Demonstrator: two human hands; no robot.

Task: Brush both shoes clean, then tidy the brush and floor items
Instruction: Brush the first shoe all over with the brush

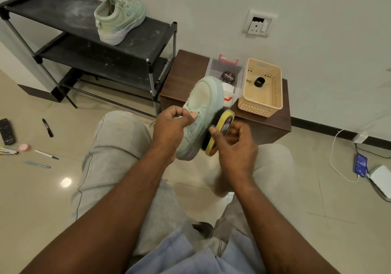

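Note:
My left hand (173, 126) grips a pale green shoe (206, 102) by its collar, holding it up over my knees with the toe pointing away. My right hand (234, 146) grips a yellow-backed shoe brush (222, 128), its black bristles pressed against the shoe's right side. The second pale green shoe (119, 19) stands on the top shelf of a black shoe rack (69, 17) at the back left. On the floor at the left lie a remote (6, 131), a black marker (47, 127), a pink round thing (24, 147), a pen (46, 154) and a blue strip (37, 164).
A low brown table (186, 76) stands ahead, bearing a clear box (213, 66) with a polish tin (228, 77) and a beige basket (273, 102) holding a black ring. At the right, a phone (360, 165) lies on the floor beside cables and a white charger (383, 180).

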